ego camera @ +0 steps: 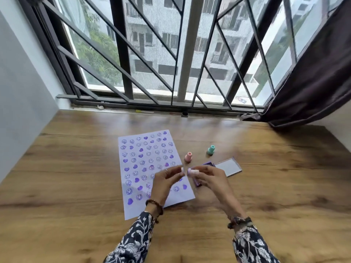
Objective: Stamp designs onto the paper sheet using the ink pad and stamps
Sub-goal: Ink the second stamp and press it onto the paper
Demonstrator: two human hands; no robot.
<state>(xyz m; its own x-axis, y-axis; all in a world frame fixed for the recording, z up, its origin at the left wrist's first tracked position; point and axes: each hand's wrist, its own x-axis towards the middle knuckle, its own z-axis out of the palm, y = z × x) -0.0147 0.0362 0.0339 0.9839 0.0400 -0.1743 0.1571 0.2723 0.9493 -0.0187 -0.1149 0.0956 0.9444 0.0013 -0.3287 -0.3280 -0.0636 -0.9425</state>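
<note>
A white paper sheet [140,162] lies on the wooden table, covered with several purple smiley and heart prints. My right hand [210,179] holds a small pale pink stamp [192,172] sideways above the sheet's right edge. My left hand [167,178] pinches a small pale cap [182,169] just left of the stamp, a short gap between them. The purple ink pad [198,182] sits open under my right hand, its lid [228,166] folded out to the right. A pink stamp [188,156] and a teal stamp [211,149] stand upright beyond the pad.
The wooden table [76,168] runs up to a barred window [171,54] at the back. A dark curtain [313,82] hangs at the right. A grey wall [19,101] borders the left. A yellow-tipped pen [144,111] lies on the sill.
</note>
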